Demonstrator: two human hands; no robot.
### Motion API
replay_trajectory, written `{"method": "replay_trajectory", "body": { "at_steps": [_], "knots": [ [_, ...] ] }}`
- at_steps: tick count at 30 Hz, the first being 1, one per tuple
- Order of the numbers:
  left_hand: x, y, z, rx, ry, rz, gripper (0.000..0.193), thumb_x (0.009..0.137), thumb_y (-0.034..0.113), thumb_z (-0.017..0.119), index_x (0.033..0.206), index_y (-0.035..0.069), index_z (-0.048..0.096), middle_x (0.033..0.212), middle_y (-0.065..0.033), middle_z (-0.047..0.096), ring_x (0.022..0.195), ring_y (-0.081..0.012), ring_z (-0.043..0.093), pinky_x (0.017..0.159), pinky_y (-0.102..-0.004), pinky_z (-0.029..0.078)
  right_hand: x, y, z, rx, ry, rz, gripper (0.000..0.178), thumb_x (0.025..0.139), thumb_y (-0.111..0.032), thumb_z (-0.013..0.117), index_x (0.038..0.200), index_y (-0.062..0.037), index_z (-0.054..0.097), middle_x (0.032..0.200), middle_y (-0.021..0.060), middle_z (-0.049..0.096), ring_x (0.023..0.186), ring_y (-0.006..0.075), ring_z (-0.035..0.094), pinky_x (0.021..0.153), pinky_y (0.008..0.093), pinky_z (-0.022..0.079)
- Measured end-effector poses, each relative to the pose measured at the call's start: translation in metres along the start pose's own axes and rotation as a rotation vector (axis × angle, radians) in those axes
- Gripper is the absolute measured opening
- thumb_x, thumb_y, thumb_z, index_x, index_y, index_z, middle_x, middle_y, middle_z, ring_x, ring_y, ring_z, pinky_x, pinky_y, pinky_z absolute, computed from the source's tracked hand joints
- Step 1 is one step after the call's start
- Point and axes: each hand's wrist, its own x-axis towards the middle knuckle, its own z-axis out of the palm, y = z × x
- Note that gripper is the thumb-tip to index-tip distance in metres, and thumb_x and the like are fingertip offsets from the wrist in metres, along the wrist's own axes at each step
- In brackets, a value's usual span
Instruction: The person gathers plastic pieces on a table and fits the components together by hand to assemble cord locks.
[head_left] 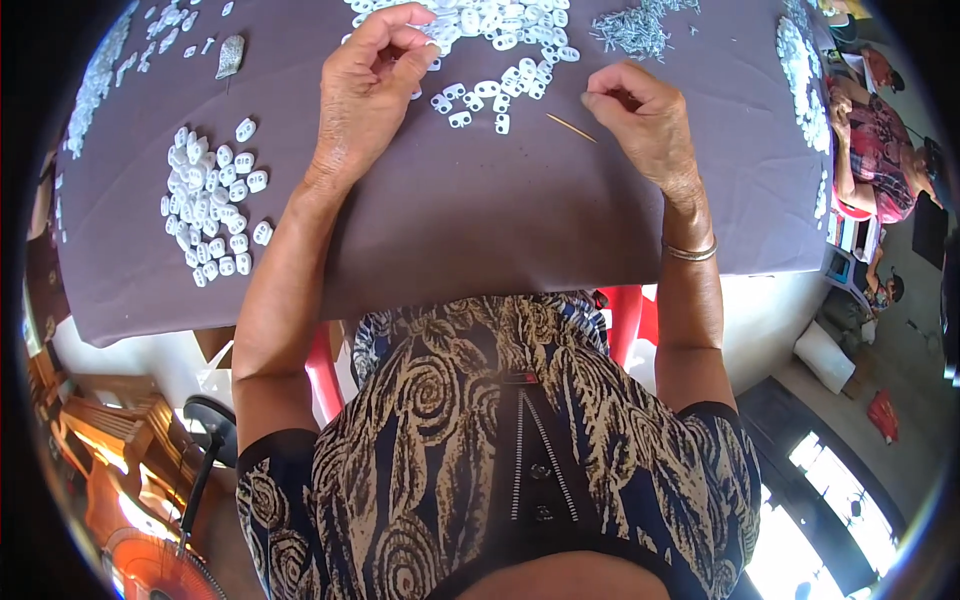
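Observation:
My left hand [372, 95] is raised over the table, its thumb and forefinger pinching a small white plastic piece [433, 46] at the edge of the main pile. To the right, my right hand [648, 120] is closed with thumb and fingertips together; anything inside is too small to make out. Between the hands lie loose white plastic pieces [487, 89] with two dark holes each, spread out from a larger heap [490, 20]. A thin wooden toothpick [572, 127] lies beside my right fingertips. Small grey metal screws [635, 32] form a heap beyond that hand.
A second pile of white pieces [208, 205] sits left of my left forearm. A small speckled pouch-like item [230, 57] lies farther back. More pieces [800, 85] line the table's right side, where other people [880, 150] sit. A dark cloth [480, 240] covers the table.

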Motion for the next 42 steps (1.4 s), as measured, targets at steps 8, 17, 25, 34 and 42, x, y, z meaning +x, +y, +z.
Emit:
{"method": "replay_trajectory", "body": {
  "at_steps": [8, 17, 25, 34, 42],
  "knots": [
    [-0.005, 0.002, 0.010, -0.074, -0.049, 0.007, 0.029, 0.085, -0.006, 0.060, 0.112, 0.007, 0.058, 0.079, 0.0063, 0.053, 0.070, 0.0004, 0.047, 0.063, -0.0151, 0.041, 0.033, -0.022, 0.015, 0.398, -0.089, 0.116, 0.004, 0.087, -0.004, 0.059, 0.086, -0.0027, 0.063, 0.074, -0.0018, 0.057, 0.063, 0.0034, 0.045, 0.054, 0.0174, 0.036],
    [-0.004, 0.005, 0.010, -0.125, -0.030, -0.009, 0.029, 0.085, -0.006, 0.059, 0.110, 0.007, 0.057, 0.077, 0.0048, 0.055, 0.067, -0.0006, 0.047, 0.061, -0.0169, 0.043, 0.065, -0.045, 0.054, 0.536, -0.150, 0.021, 0.009, 0.091, -0.010, 0.059, 0.094, -0.0031, 0.064, 0.079, -0.0010, 0.059, 0.065, 0.0028, 0.044, 0.055, 0.0179, 0.036],
    [-0.002, 0.005, 0.008, -0.074, 0.018, -0.042, 0.030, 0.084, -0.004, 0.062, 0.110, 0.010, 0.057, 0.076, 0.0041, 0.057, 0.065, -0.0012, 0.050, 0.058, -0.0184, 0.044, 0.065, -0.036, 0.068, 0.495, -0.135, -0.053, 0.011, 0.090, -0.012, 0.062, 0.095, -0.0018, 0.063, 0.078, -0.0045, 0.057, 0.069, 0.0023, 0.047, 0.060, 0.0186, 0.041],
    [-0.003, 0.004, 0.007, -0.029, -0.005, -0.030, 0.031, 0.084, -0.003, 0.061, 0.112, 0.010, 0.056, 0.078, 0.0041, 0.058, 0.067, -0.0020, 0.053, 0.060, -0.0191, 0.046, 0.064, -0.043, 0.069, 0.591, -0.172, 0.020, 0.009, 0.091, -0.011, 0.060, 0.093, -0.0027, 0.063, 0.068, -0.0044, 0.051, 0.057, 0.0030, 0.043, 0.051, 0.0187, 0.037],
    [-0.004, 0.003, 0.009, -0.040, -0.020, -0.038, 0.033, 0.085, -0.003, 0.061, 0.115, 0.009, 0.055, 0.080, 0.0038, 0.058, 0.068, -0.0023, 0.052, 0.060, -0.0184, 0.046, 0.064, -0.039, 0.067, 0.581, -0.183, 0.035, 0.010, 0.091, -0.011, 0.060, 0.093, -0.0026, 0.064, 0.068, -0.0030, 0.053, 0.058, 0.0039, 0.047, 0.052, 0.0193, 0.040]
  ]
}}
